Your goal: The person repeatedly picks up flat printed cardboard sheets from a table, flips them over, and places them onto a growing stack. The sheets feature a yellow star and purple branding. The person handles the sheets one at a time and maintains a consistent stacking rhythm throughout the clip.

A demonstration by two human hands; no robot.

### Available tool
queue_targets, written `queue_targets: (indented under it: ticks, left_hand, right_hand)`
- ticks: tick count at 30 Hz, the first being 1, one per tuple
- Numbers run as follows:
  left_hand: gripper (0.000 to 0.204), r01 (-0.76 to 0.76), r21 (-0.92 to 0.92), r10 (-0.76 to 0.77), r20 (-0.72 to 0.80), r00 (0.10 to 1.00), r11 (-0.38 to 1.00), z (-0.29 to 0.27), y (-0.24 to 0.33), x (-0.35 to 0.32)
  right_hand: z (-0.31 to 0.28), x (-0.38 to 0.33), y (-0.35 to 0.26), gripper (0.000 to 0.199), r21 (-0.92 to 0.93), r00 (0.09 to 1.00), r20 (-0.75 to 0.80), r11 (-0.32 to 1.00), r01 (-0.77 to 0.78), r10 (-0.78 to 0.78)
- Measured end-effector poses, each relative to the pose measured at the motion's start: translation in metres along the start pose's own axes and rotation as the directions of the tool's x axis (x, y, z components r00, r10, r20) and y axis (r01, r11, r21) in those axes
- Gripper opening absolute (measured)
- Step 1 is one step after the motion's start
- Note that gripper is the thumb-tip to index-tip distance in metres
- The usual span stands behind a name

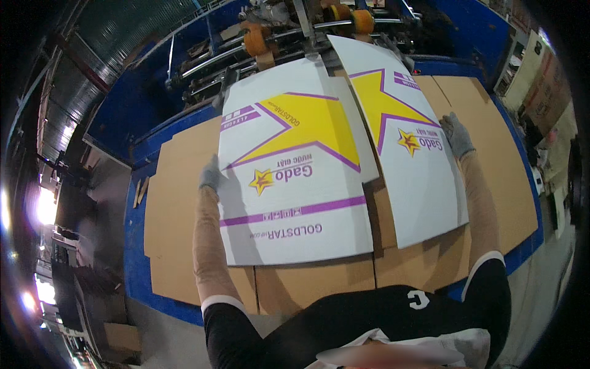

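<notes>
Two white cardboard panels printed with yellow and purple stars lie angled before me, a wide left panel (295,215) and a narrower right panel (424,197). I cannot tell whether they are joined as one box blank. My left hand (209,174), in a grey glove, grips the outer edge of the left panel, its fingers partly hidden. On the far side, my gloved right hand (458,136) is closed at the outer edge of the right panel. Between the panels a gap shows another pale board and brown cardboard beneath.
Brown cardboard sheets (178,209) spread under the panels on a blue machine table (136,258). Beyond the panels' far ends stand metal shafts with orange rollers (255,40). Small wooden strips (141,190) lie at the left edge.
</notes>
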State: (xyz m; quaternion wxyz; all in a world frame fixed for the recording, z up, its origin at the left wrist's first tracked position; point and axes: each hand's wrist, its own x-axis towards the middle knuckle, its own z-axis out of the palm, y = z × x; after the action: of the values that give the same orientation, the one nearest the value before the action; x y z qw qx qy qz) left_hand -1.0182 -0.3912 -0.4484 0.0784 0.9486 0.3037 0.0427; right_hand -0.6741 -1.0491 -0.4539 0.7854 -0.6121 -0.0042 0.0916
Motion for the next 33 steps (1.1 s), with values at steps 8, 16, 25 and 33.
queue_targets:
  ticks: [8,16,25,33]
  left_hand:
    - [0.058,0.285,-0.408,-0.286,0.059,0.956,0.867,0.006,0.002,0.054]
    - [0.071,0.332,-0.174,-0.340,-0.021,0.940,0.927,0.002,0.008,0.051]
    - [0.059,0.112,0.001,-0.108,-0.266,0.958,0.994,-0.009,0.079,-0.005]
    - [0.078,-0.750,-0.050,0.748,0.129,0.650,0.660,-0.021,0.172,-0.240]
  right_hand:
    - [0.016,0.057,-0.006,0.062,-0.623,0.994,0.090,0.782,0.007,0.064]
    - [0.061,0.029,-0.032,0.060,-0.999,0.990,-0.034,-0.024,-0.038,-0.138]
    - [0.099,-0.058,-0.037,0.052,-0.958,0.962,0.170,-0.267,0.109,-0.216]
    - [0.050,-0.261,-0.011,0.079,-0.458,0.498,0.846,-0.218,0.862,0.190]
